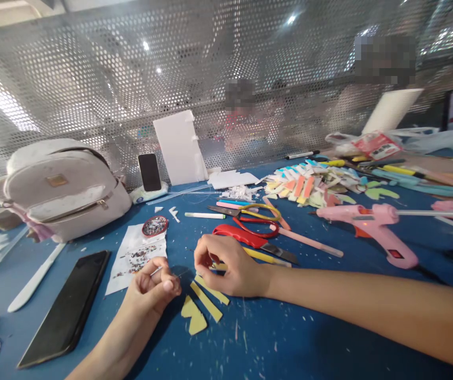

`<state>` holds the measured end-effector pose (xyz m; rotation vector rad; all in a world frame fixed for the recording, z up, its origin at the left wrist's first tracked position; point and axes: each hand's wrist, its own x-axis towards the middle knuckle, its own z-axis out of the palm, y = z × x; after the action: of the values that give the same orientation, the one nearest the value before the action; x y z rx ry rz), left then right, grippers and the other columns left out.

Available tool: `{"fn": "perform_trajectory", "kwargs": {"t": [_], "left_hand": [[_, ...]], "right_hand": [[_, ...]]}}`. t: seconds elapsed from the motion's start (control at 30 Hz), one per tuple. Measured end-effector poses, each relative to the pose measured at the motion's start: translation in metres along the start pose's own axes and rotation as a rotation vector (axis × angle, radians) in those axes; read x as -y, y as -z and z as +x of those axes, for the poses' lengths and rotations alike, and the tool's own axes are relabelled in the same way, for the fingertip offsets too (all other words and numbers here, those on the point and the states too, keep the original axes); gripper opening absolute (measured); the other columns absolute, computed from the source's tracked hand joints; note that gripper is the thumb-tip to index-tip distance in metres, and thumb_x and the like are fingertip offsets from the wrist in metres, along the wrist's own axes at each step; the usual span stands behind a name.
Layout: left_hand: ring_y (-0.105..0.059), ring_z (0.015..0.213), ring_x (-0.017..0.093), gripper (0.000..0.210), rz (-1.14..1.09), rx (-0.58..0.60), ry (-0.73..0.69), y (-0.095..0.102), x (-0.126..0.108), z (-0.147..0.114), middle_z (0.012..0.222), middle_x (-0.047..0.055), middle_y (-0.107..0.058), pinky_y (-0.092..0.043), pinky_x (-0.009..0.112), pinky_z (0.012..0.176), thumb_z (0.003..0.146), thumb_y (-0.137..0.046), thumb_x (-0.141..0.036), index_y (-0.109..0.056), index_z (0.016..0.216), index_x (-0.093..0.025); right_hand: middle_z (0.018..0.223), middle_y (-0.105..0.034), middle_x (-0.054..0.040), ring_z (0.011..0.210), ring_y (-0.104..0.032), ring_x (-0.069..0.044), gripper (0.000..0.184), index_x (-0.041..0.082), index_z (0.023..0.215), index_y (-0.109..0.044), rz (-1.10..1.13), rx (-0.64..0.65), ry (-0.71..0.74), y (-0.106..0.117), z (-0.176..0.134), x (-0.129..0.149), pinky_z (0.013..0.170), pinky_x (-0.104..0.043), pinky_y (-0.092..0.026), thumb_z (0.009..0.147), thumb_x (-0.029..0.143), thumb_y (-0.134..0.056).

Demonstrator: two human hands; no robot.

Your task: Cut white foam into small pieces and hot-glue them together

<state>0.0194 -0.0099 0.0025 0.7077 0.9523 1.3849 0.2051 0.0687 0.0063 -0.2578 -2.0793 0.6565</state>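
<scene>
My left hand (155, 285) is closed in a pinch above the blue table, beside a white paper (117, 266) strewn with tiny beads. To its right my right hand (230, 266) also pinches, thumb against fingertips. A faint thin line, perhaps thread, shows between the hands, but what each holds is too fine to make out. Under and in front of them lie yellow paper strips (207, 302) and a cut yellow piece (194, 315). A small red-rimmed dish (155, 226) of beads stands on the paper. Behind my right hand are a red utility knife (242, 236) and scissors (261, 214).
A dark phone (66, 309) and a white plastic knife (36, 278) lie at left, before a pale backpack (66, 192). At right rests a pink glue gun (384, 232). Paper scraps (309, 182) pile up behind. A perforated metal screen (194, 63) closes the back; people are beyond it.
</scene>
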Motion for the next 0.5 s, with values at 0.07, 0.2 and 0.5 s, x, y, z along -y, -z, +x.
{"fn": "perform_trajectory", "kwargs": {"t": [0.07,0.2,0.5], "left_hand": [[-0.057,0.054,0.005,0.045,0.001,-0.001,0.001,-0.0005,-0.0005,-0.0003,0.057,-0.008,-0.059,-0.047,0.015,0.059,0.051,-0.095,-0.029,-0.061,0.078,-0.02],[-0.058,0.056,0.005,0.043,0.019,-0.014,0.013,-0.0026,-0.0025,-0.002,0.059,-0.008,-0.059,-0.049,0.015,0.06,0.053,-0.094,-0.029,-0.06,0.079,-0.02],[-0.062,0.061,0.006,0.039,0.206,-0.116,-0.106,0.0007,-0.0024,-0.0043,0.068,-0.007,-0.066,-0.052,0.014,0.063,0.06,-0.09,-0.032,-0.064,0.086,-0.02]], "right_hand": [[0.072,-0.054,0.002,0.059,-0.046,-0.01,0.007,0.02,0.081,-0.048,-0.005,0.003,0.0,0.0002,0.0005,0.0002,0.057,-0.023,-0.042,0.087,0.017,-0.051],[0.072,-0.054,0.0026,0.059,-0.047,-0.009,0.008,0.02,0.081,-0.048,0.006,0.006,-0.001,0.0004,0.0008,0.0006,0.057,-0.022,-0.042,0.085,0.015,-0.052],[0.069,-0.055,0.0024,0.063,-0.05,-0.011,0.006,0.019,0.08,-0.05,-0.085,0.132,0.013,-0.0003,0.001,0.0007,0.058,-0.023,-0.039,0.084,0.015,-0.054]]}}
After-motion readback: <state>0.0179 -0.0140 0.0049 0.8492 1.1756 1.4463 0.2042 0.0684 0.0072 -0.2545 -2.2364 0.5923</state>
